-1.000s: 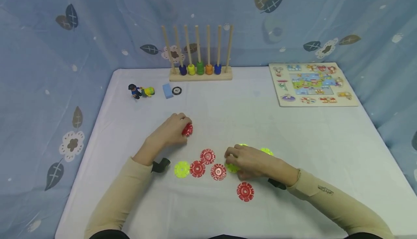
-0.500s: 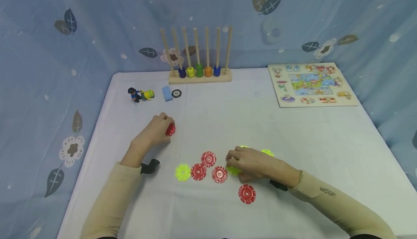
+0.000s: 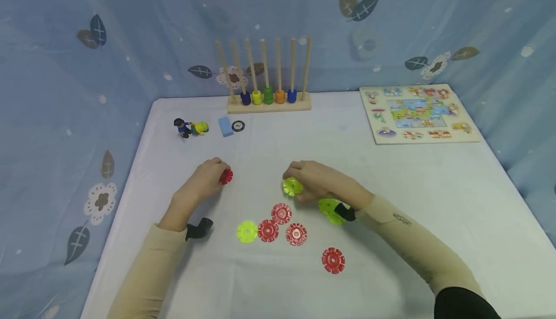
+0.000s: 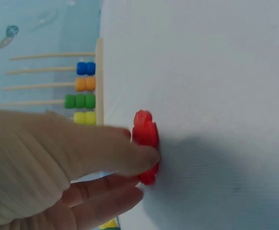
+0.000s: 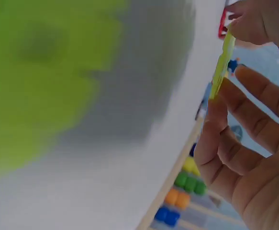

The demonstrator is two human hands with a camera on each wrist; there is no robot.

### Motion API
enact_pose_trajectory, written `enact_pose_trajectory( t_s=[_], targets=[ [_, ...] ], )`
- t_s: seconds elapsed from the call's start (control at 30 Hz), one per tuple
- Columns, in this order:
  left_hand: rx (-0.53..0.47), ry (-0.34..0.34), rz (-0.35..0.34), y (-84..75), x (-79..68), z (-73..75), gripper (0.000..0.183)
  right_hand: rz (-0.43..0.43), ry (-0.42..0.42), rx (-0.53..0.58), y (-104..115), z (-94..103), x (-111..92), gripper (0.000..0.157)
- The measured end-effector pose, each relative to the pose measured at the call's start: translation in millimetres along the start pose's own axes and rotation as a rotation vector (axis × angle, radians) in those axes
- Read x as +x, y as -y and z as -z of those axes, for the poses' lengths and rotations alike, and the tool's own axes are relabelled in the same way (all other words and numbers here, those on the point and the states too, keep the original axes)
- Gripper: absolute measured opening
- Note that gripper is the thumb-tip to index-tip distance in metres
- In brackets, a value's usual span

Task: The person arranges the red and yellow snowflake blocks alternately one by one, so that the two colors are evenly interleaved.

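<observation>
My left hand [image 3: 203, 179] pinches a red flower-shaped disc [image 4: 146, 132] between thumb and fingers, on the left half of the table. In the left wrist view the disc stands on edge, close over the cloth. My right hand [image 3: 319, 179] pinches a yellow-green notched disc [image 3: 292, 187] near the middle, seen edge-on in the right wrist view. Under the right wrist lie more yellow-green discs [image 3: 328, 209], partly covered. Between the hands and nearer the body, three red discs [image 3: 268, 230] lie close together beside one yellow-green disc [image 3: 247, 232]. Another red disc [image 3: 333, 260] lies apart, nearer the front.
At the back stands a wooden peg rack [image 3: 269, 108] with coloured beads. A picture puzzle board [image 3: 382, 139] lies at the back right. Toy figures [image 3: 182, 128], a blue block [image 3: 225, 126] and a black-and-white round chip [image 3: 238, 126] lie at the back left.
The left hand has moved left with its red disc. My right hand has lifted a yellow-green disc and moved it away from the body and slightly left, uncovering other yellow-green discs.
</observation>
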State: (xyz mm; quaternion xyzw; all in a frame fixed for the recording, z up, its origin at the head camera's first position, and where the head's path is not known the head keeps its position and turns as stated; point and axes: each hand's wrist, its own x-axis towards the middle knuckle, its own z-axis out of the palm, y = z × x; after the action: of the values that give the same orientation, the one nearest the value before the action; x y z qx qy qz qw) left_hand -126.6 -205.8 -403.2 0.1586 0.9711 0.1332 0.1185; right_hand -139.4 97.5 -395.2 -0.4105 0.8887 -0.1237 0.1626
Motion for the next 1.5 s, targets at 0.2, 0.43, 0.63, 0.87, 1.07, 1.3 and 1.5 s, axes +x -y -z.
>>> enact_pose_trajectory(
  t_s=[0.2,0.43,0.63,0.87,1.07,1.3,1.5],
  targets=[
    [0.051,-0.074,-0.004,-1.0,-1.4,-2.5,0.025,-0.038,0.073,0.004,9.4,4.1,75.1,0.060],
    [0.053,-0.017,0.020,-2.4,-1.1,1.9,0.026,-0.014,0.056,-0.038,26.4,0.6,122.8,0.054],
    [0.006,-0.011,0.046,-3.1,1.8,3.0,0.021,-0.034,0.044,-0.033,31.6,-3.5,131.2,0.051],
    [0.017,-0.033,0.056,-4.5,5.0,4.7,0.020,-0.013,0.045,0.008,33.4,-4.4,134.1,0.049],
    [0.048,-0.067,0.035,-5.8,6.1,4.9,0.012,0.024,0.048,-0.008,35.7,-6.3,134.5,0.048],
    [0.098,-0.080,0.029,-9.1,5.5,4.2,0.007,0.049,0.043,-0.014,38.5,-7.3,131.6,0.048],
    [0.136,-0.067,0.048,-12.1,7.8,5.0,0.008,0.031,0.000,-0.052,27.2,4.9,119.2,0.046]
  ],
)
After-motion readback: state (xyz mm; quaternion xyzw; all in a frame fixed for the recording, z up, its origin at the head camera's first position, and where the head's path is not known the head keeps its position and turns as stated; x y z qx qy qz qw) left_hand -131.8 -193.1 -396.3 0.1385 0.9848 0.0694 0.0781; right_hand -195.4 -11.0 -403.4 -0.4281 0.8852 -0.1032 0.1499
